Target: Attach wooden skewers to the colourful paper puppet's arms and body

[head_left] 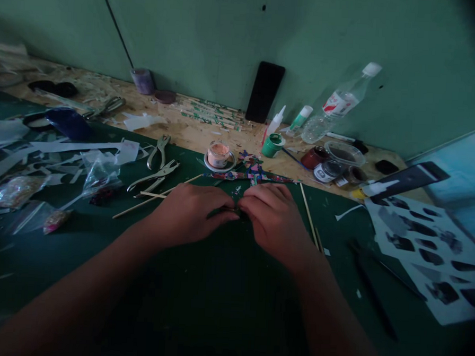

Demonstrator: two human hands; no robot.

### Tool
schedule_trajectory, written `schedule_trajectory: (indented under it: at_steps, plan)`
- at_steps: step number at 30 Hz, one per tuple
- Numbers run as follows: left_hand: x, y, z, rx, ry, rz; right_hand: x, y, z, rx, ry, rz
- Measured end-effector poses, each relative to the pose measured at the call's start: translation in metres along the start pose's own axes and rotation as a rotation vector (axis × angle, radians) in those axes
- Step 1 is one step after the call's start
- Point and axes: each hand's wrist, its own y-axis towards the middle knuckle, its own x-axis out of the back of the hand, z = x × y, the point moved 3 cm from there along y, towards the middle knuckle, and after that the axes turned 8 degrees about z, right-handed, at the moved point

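My left hand (194, 210) and my right hand (273, 222) meet above the dark green mat (199, 303), fingertips almost touching. Both are closed in a pinch on something tiny, too small and dark to name. Just beyond my right fingers lies a colourful patterned piece (255, 170) with long thin arms to either side. Thin wooden sticks (134, 207) lie beside my left hand, and another stick (307, 209) lies to the right of my right hand. Behind my left hand stands an open jar of peach paint (218, 154).
Pliers (158, 151) and a hole punch (155, 176) lie left, near plastic bags (99, 173) and paper scraps. Behind are a green paint jar (272, 145), a plastic bottle (336, 109) and a leaning phone (265, 93). A printed sheet (425, 251) lies right.
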Motion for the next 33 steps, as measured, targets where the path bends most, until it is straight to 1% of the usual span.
schedule_trajectory:
  at_steps: [3,7,13,18,22,25,33]
  plan:
    - [0.0013,-0.0006,-0.0012,-0.026,0.004,-0.006,0.0004,-0.0009,-0.0002,0.000,-0.011,-0.023]
    - [0.0038,-0.0005,-0.0005,-0.020,-0.018,-0.020,0.0001,-0.0014,0.0004,0.005,-0.004,-0.034]
    - [0.0044,0.0010,-0.0012,-0.033,-0.038,-0.040,-0.0007,-0.0006,0.0003,-0.005,0.066,-0.011]
    - [0.0053,0.0014,-0.0012,-0.039,-0.008,-0.077,-0.0004,0.0000,0.0025,-0.049,0.171,0.032]
    - [0.0050,0.0018,-0.0003,-0.057,0.008,-0.058,-0.0017,-0.0004,0.0032,-0.096,0.242,-0.026]
    - [0.0047,0.0017,0.0005,-0.042,0.039,-0.048,-0.0032,-0.0005,0.0030,-0.101,0.258,-0.045]
    - [0.0071,-0.0001,0.0011,-0.046,0.036,-0.014,0.0007,-0.0009,0.0023,-0.059,0.190,-0.105]
